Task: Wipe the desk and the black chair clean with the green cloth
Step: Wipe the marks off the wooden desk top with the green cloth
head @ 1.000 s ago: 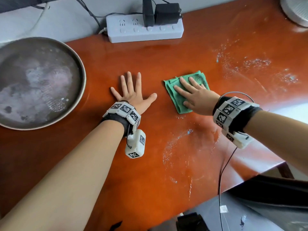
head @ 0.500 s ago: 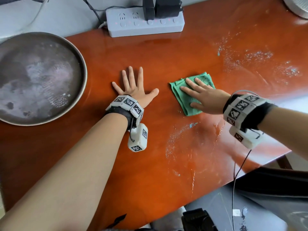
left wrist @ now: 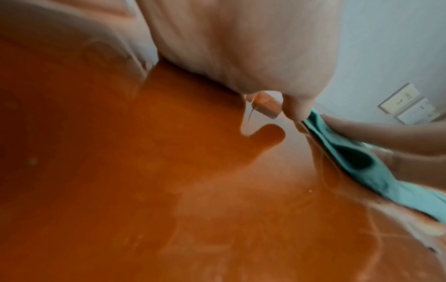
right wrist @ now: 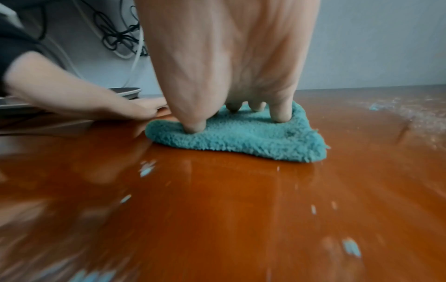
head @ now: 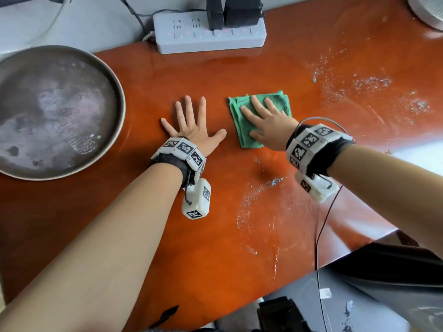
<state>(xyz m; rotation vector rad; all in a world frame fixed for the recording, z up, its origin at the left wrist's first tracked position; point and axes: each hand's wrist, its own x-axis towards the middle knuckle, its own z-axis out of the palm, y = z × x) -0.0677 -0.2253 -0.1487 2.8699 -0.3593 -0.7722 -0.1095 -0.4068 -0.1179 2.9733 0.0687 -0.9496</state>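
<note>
The right hand (head: 268, 123) presses the folded green cloth (head: 242, 130) flat on the counter (head: 215, 224), fingers straight; the left hand (head: 191, 130) lies spread just beside it, holding nothing. White residue (head: 359, 87) speckles the counter to the right.

Cloth (head: 260, 121) is lying on desk (head: 215, 236) approx mid-way, w/ right hand (head: 266, 127) lying flat on top of it. Left hand (head: 191, 130) is lying flat on desk just left of cloth, not touching it. Round tray (head: 119, 111) is sitting at far left, well apart from left hand. Power strip (head: 211, 40) is lying at far edge, behind both hands, w/ two adapters (head: 233, 12) sitting in it. Chair (head: 395, 267) is standing at near right, below desk edge.
</note>
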